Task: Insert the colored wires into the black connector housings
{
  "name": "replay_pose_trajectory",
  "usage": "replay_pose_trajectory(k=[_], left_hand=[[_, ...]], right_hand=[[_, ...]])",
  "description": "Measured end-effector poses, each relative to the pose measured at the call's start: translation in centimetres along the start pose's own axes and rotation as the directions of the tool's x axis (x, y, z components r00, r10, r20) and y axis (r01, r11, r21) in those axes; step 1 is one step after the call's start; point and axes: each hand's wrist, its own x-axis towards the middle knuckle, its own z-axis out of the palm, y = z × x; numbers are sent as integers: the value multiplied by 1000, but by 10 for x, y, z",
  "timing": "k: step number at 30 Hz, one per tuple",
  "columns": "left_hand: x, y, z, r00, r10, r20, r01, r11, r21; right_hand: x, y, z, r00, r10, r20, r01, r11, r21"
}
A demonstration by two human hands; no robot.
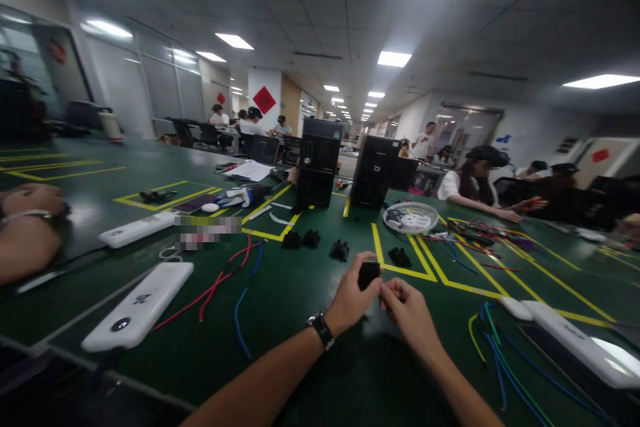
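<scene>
My left hand [350, 297], with a watch on its wrist, pinches a small black plastic part [369, 274] just above the green table [280, 320]. My right hand [407, 310] is closed beside it, fingertips touching the same part from the right. Several similar black parts lie on the table beyond: two [301, 239] at the left, one [340, 250] in the middle and one [400, 255] at the right.
Red and blue wires [225, 287] and white power banks [137, 303] lie at left, more wires [493, 340] and white devices [575, 340] at right. A clear round dish [411, 217] and two black boxes [320, 163] stand farther back. Another person's arm [25, 233] rests at far left; people sit across.
</scene>
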Motion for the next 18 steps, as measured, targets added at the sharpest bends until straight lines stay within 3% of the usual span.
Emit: replay_pose_trajectory(k=[5, 12, 16, 18], left_hand=[[1, 5, 6, 995, 8, -99, -7, 1000, 7], [-4, 16, 22, 966, 46, -255, -25, 996, 83], [-2, 12, 17, 952, 36, -304, 0, 993, 119], [2, 9, 15, 943, -34, -331, 67, 994, 89]], right_hand=[[-3, -5, -2, 997, 19, 70, -22, 999, 40], [-11, -6, -6, 993, -106, 44, 106, 994, -13], [-11, -8, -10, 976, -216, 9, 211, 941, -265], [-10, -18, -8, 903, -419, -91, 341, 830, -440]])
